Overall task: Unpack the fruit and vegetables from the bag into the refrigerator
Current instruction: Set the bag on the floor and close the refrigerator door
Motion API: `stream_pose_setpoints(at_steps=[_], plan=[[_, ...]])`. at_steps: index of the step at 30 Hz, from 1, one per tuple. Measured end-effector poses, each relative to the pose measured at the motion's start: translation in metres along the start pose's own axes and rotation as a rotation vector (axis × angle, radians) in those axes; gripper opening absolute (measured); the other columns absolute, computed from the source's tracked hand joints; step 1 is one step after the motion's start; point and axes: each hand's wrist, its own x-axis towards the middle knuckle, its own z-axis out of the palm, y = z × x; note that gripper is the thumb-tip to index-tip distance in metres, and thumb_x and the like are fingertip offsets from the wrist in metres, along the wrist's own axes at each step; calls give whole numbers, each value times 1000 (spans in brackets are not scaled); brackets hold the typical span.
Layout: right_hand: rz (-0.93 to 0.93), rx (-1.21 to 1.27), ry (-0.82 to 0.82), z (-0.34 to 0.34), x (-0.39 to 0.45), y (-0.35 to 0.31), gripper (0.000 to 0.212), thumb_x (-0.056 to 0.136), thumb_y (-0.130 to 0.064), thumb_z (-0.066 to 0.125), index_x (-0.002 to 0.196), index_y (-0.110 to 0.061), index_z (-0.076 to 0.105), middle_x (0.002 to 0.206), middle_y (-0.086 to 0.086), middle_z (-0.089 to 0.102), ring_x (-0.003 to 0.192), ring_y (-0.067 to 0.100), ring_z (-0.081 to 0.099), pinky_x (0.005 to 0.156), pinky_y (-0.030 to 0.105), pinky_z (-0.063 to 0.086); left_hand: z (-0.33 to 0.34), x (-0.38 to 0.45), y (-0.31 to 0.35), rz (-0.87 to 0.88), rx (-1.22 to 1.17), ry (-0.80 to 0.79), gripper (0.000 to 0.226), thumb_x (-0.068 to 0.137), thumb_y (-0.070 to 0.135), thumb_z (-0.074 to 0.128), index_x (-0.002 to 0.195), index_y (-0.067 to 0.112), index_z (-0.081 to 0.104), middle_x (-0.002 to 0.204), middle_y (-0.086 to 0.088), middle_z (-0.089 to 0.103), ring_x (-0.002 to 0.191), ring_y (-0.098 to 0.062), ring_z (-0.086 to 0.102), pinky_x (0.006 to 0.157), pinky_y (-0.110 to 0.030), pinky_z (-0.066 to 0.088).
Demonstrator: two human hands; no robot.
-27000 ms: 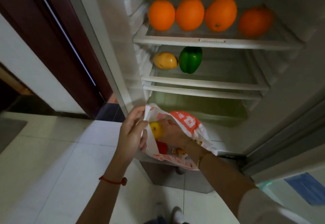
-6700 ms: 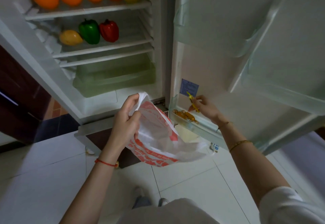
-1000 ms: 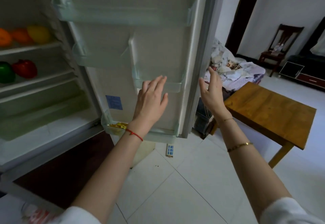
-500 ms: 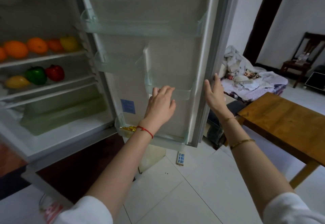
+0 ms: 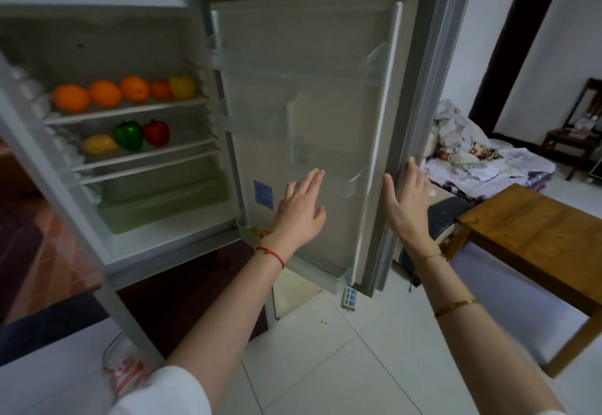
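Note:
The refrigerator stands open, its door [image 5: 325, 115] swung out toward me. Several oranges [image 5: 104, 92] and a yellow pepper [image 5: 182, 86] line the upper shelf. Below them lie a yellow mango [image 5: 99, 143], a green pepper [image 5: 128, 134] and a red pepper [image 5: 156, 132]. Small yellow items [image 5: 259, 232] lie in the lowest door bin. My left hand [image 5: 301, 209] is spread flat against the door's inner face. My right hand [image 5: 407, 203] rests with straight fingers on the door's outer edge. The red and white bag [image 5: 128, 374] lies on the floor at lower left.
A wooden table [image 5: 534, 235] stands close on the right. Behind it is a heap of laundry [image 5: 472, 154], with a dark chair [image 5: 576, 128] farther back. A small blue and white item [image 5: 350, 297] lies on the white tiles under the door. A green crisper drawer [image 5: 163, 203] fills the fridge bottom.
The view has tilted up and pulled back, showing the whole fridge. Both hands stay flat at the door, the right one now on its outer edge. The bag lies on the floor.

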Motion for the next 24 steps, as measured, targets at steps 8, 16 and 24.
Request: stream_pose_setpoints(at_steps=[8, 16, 24], plan=[[-139, -229, 98, -6, -77, -48, 62, 99, -44, 38, 150, -9, 30, 155, 13, 26, 145, 31, 19, 122, 44, 17, -27, -74, -16, -13, -47, -3, 75, 97, 23, 50, 156, 26, 4, 164, 10, -1, 148, -26, 10, 118, -40, 17], [-217, -207, -53, -9, -138, -95, 58, 103, -44, 34, 153, -17, 24, 165, 7, -2, 152, 25, -2, 124, 46, 10, -44, -145, -20, -74, -143, 55, 77, 95, 22, 54, 156, 22, 7, 164, 7, 2, 149, -21, 12, 108, -24, 3], [-377, -2, -66, -5, -184, -142, 59, 101, -30, 46, 153, -11, 24, 161, 8, 18, 150, 19, 15, 123, 36, 15, -71, -197, -35, -152, -258, 55, 74, 98, 23, 51, 156, 29, 5, 163, 13, 1, 150, -22, 3, 108, -30, 3]])
